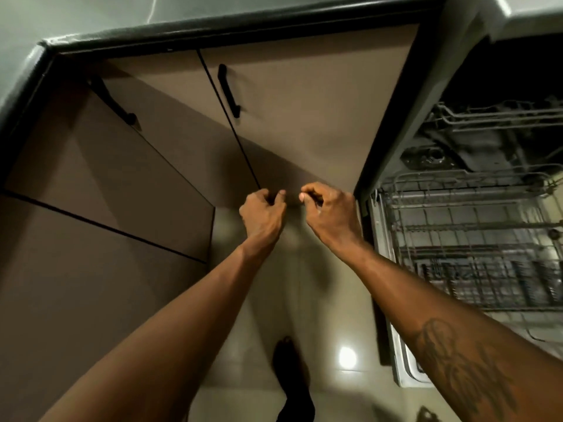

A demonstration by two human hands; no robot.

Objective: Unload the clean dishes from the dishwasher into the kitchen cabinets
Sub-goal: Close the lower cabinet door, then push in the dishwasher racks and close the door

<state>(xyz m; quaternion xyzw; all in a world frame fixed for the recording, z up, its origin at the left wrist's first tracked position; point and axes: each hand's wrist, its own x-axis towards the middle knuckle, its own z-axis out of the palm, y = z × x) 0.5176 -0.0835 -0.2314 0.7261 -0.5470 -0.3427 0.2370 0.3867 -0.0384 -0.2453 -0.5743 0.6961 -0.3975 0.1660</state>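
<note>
Both curled at the foot of the cabinet door, our left grip and right grip may be pinching it, we cannot tell; the dishwasher rack lies rightward, nearer the right grip.

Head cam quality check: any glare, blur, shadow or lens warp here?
Head view: wide-angle warp bends the countertop edge; a hard diagonal shadow crosses the cabinet doors; a glare spot sits on the floor tiles; the dishwasher rack is blurred, the tub above it dark.
</note>
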